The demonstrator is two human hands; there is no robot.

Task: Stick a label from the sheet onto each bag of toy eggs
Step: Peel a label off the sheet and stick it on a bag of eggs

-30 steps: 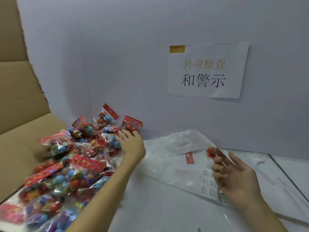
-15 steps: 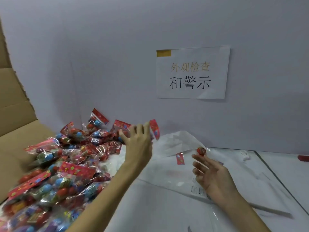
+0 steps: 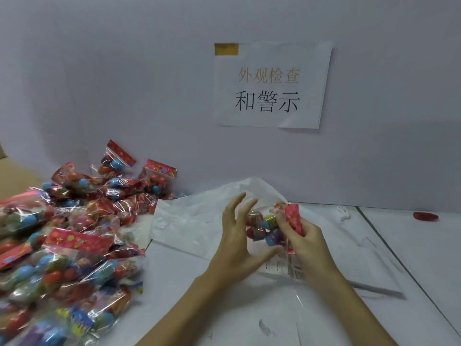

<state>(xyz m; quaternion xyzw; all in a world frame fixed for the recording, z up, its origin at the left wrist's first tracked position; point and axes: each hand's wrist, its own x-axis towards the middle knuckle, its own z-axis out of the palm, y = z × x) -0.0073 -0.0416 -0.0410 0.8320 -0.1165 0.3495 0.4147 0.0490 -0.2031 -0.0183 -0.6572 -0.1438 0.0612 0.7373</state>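
A: Where is the bag (image 3: 268,224)?
B: Lifted above the white surface (image 3: 199,283), between both hands. The right hand (image 3: 308,245) pinches its red header end.
A: The left hand (image 3: 239,242)?
B: Fingers spread, thumb under the bag, cupping its side.
A: The sheet (image 3: 283,267)?
B: Just beneath the hands. The pile (image 3: 69,233) lies left.

Two bare forearms show in the lower half of the frame, one from the lower middle and one from the lower right. No sleeve, glove, watch or ring is visible on them. The left hand (image 3: 237,242) has slim fingers with short, unpainted nails. The right hand (image 3: 308,242) is likewise uncovered, its nails hidden from view.
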